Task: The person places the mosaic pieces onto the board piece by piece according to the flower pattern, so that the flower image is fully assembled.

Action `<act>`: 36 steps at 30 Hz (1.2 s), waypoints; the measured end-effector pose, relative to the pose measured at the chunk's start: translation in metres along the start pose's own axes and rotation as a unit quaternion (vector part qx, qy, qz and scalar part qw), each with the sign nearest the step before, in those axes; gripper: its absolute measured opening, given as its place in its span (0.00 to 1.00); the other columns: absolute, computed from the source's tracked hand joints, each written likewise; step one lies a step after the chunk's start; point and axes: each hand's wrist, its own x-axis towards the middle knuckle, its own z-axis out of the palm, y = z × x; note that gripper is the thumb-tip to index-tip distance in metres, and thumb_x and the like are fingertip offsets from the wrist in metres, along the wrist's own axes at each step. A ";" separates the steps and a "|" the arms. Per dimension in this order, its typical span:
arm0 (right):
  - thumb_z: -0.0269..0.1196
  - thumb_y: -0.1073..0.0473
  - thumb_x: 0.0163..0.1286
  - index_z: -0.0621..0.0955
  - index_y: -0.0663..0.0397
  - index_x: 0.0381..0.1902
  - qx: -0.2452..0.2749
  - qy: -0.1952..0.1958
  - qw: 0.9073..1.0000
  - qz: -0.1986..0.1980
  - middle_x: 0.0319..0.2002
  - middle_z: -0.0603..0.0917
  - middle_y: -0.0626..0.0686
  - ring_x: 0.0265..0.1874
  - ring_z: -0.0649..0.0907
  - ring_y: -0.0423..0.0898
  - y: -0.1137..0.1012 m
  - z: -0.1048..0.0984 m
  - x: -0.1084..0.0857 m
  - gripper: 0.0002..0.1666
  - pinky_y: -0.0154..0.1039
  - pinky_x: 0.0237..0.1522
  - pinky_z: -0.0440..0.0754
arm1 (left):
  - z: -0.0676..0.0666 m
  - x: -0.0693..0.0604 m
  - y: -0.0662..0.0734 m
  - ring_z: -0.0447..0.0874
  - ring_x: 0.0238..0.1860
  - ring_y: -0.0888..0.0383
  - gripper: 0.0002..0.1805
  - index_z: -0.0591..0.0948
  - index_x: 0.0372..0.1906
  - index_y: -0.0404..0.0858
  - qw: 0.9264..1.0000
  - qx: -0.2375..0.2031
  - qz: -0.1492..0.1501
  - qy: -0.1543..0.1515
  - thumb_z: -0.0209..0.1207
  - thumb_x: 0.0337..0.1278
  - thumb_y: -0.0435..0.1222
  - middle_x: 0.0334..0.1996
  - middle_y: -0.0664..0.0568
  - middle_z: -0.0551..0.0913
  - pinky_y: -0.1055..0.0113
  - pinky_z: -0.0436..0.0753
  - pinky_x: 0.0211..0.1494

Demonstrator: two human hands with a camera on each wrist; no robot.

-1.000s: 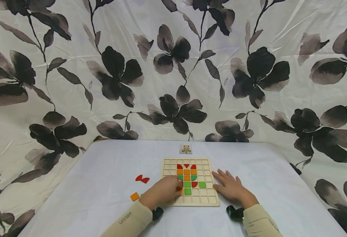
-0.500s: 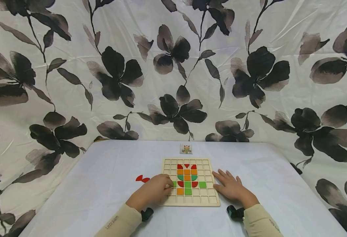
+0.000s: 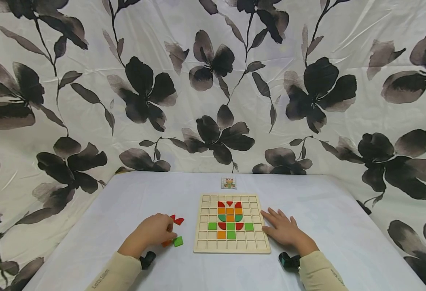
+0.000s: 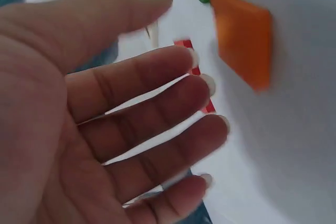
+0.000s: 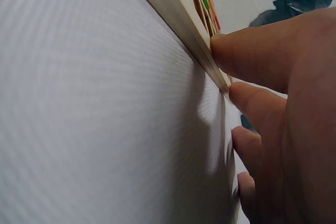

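My left hand (image 3: 154, 231) is over the loose tiles left of the board. In the left wrist view its fingers are relaxed and the thumb stands apart, with nothing between them. Nearest to it are an orange square tile (image 4: 244, 40), partly covered in the head view, and a green square tile (image 3: 178, 241). Red rounded tiles (image 3: 179, 221) lie just beyond the fingers. My right hand (image 3: 283, 229) rests on the table, its thumb and forefinger touching the right edge of the wooden grid board (image 3: 232, 252). Red, orange and green tiles (image 3: 230, 218) form a pattern in the board's cells.
A small pattern card (image 3: 229, 183) lies behind the board. White cloth (image 3: 132, 198) covers the table, and a floral curtain (image 3: 213, 101) hangs behind it.
My left hand has moved left, off the board to the loose tiles. A green square at the pattern's left, covered by the hand before, now shows fully. The right hand stays put.
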 end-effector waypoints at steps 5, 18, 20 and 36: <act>0.52 0.43 0.72 0.64 0.45 0.73 0.000 0.000 1.000 -0.002 0.75 0.59 0.59 0.74 0.52 0.67 -0.001 0.000 -0.001 0.34 0.74 0.66 0.42 | 0.001 -0.007 -0.011 0.71 0.24 0.59 0.12 0.76 0.21 0.45 1.000 0.005 0.003 -0.017 0.69 0.43 0.42 0.19 0.56 0.75 0.64 0.68 0.28; 0.52 0.43 0.72 0.64 0.46 0.73 0.002 0.004 1.000 -0.006 0.75 0.59 0.59 0.74 0.53 0.68 -0.001 -0.001 -0.001 0.35 0.74 0.66 0.42 | -0.001 0.010 0.006 0.71 0.27 0.59 0.08 0.78 0.25 0.43 0.998 -0.048 0.040 -0.010 0.67 0.42 0.36 0.22 0.56 0.76 0.65 0.71 0.31; 0.52 0.43 0.72 0.64 0.45 0.73 0.003 0.004 1.000 -0.005 0.75 0.59 0.59 0.74 0.52 0.67 0.000 0.000 -0.001 0.35 0.74 0.67 0.42 | -0.001 0.016 0.015 0.72 0.27 0.59 0.07 0.80 0.27 0.42 0.997 -0.051 0.058 -0.002 0.68 0.43 0.36 0.23 0.57 0.77 0.65 0.73 0.33; 0.52 0.43 0.72 0.64 0.45 0.73 0.001 0.000 1.000 -0.003 0.75 0.59 0.58 0.74 0.53 0.67 0.002 -0.001 0.001 0.35 0.74 0.67 0.42 | 0.021 0.053 0.116 0.73 0.32 0.62 0.10 0.82 0.37 0.45 0.982 -0.074 0.176 -0.003 0.64 0.45 0.38 0.29 0.59 0.78 0.70 0.74 0.38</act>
